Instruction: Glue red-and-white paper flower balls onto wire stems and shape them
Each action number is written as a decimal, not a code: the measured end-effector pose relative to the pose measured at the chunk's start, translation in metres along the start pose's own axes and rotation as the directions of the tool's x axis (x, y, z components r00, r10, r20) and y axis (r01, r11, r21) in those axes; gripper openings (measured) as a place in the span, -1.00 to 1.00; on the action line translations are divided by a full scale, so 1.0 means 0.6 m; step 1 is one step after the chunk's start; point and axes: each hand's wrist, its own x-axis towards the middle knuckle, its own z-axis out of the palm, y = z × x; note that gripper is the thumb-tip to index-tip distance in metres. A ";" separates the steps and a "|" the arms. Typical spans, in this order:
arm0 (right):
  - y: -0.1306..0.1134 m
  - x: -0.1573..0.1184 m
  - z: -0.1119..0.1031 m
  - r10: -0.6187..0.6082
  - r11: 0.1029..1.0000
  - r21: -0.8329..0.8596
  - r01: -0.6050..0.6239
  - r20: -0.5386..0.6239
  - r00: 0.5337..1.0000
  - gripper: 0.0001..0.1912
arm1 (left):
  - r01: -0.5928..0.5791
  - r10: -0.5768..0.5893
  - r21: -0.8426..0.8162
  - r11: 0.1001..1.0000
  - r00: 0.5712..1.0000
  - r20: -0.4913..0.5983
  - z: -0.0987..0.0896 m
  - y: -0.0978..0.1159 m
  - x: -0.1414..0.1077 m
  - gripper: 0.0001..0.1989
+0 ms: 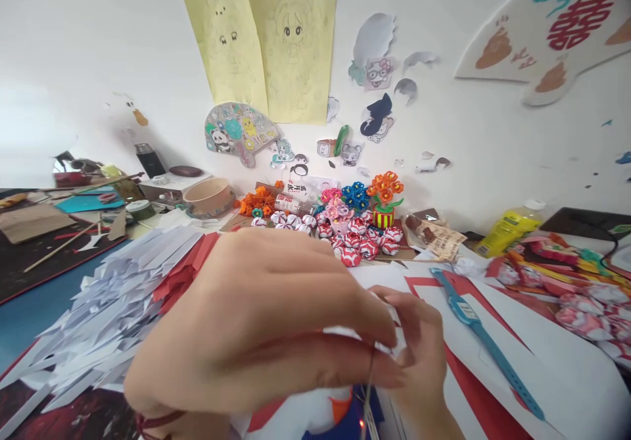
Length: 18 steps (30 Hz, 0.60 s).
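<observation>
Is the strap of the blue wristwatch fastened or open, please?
Open: the blue wristwatch lies stretched out on white paper, its strap forming no loop.

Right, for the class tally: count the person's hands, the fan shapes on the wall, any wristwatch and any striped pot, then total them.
Hands: 2, left hand and right hand
Fan shapes: 2, stickered fan and red-lettered fan
Wristwatch: 1, blue watch
Pot: 1, striped pot
Total: 6

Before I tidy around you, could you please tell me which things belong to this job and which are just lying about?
Likely the job:
thin strand at the left hand
white paper strips
red paper strips

Likely lying about:
blue watch
yellow bottle
black flask
</observation>
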 end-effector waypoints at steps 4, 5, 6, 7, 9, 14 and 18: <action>-0.003 0.008 -0.003 0.087 0.988 0.117 -0.102 0.124 0.988 -0.41 | -0.041 0.031 -0.033 0.999 0.967 -0.253 0.014 -0.016 -0.014 -0.87; -0.003 0.010 -0.004 0.113 0.982 0.130 -0.134 0.155 0.981 -0.39 | -0.039 0.030 -0.027 0.999 0.964 -0.264 0.016 -0.018 -0.017 -0.90; -0.004 0.012 -0.004 0.153 0.972 0.150 -0.181 0.178 0.972 -0.38 | -0.031 0.025 -0.020 0.999 0.969 -0.247 0.015 -0.020 -0.018 -0.91; -0.004 0.013 -0.004 0.202 0.956 0.172 -0.236 0.195 0.960 -0.37 | -0.022 0.019 -0.011 1.000 0.977 -0.212 0.013 -0.020 -0.017 -0.92; -0.006 0.015 -0.002 0.291 0.919 0.208 -0.336 0.219 0.931 -0.35 | -0.022 0.023 0.008 1.000 0.995 -0.094 0.006 -0.018 -0.015 -0.91; -0.013 0.021 0.004 0.367 0.850 0.264 -0.456 0.326 0.871 -0.36 | -0.051 0.047 0.071 0.996 0.998 0.052 -0.003 -0.018 -0.013 -0.90; -0.011 0.024 0.003 0.371 0.825 0.270 -0.496 0.404 0.836 -0.37 | -0.049 0.049 0.042 0.998 0.999 -0.008 0.009 -0.024 -0.015 -0.91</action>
